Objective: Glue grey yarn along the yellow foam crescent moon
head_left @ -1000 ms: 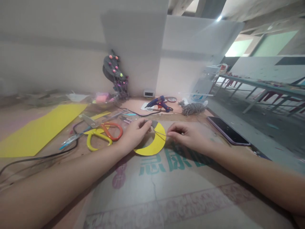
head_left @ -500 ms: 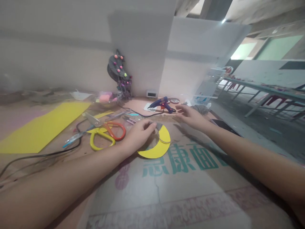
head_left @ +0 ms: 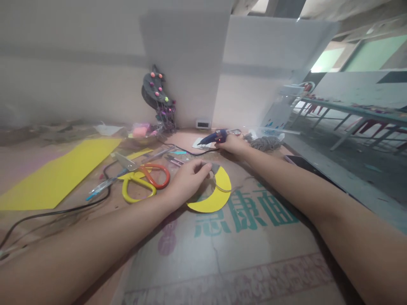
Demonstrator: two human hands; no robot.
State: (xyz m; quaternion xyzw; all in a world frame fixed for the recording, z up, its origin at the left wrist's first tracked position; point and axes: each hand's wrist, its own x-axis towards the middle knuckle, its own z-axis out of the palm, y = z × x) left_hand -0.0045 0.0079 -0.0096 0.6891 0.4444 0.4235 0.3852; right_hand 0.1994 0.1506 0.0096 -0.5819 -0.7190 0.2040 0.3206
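Note:
My left hand [head_left: 190, 177] pinches the upper end of a yellow crescent cutout [head_left: 212, 202], with the thumb on top. Grey yarn is wound around that end, and a loose strand lies across the yellow. At the back of the table my right hand [head_left: 234, 146] is closed around the handle of a blue hot glue gun [head_left: 212, 138], its nozzle pointing left and a small red light showing. The fingers hide most of the handle. Left of my left wrist lie scissors [head_left: 140, 186] with one orange and one yellow handle loop.
A yellow sheet [head_left: 66, 178] and a black cord [head_left: 60, 204] lie on the left. A decorated grey crescent [head_left: 154, 91] leans on the wall. Near my right forearm are a grey yarn ball [head_left: 266, 143] and a dark phone-like slab [head_left: 305, 165]. Printed cardboard [head_left: 254, 267] covers the front.
My right hand has moved left from beside the glue gun and closed on its handle. My left hand stays on the crescent; the view has shifted slightly.

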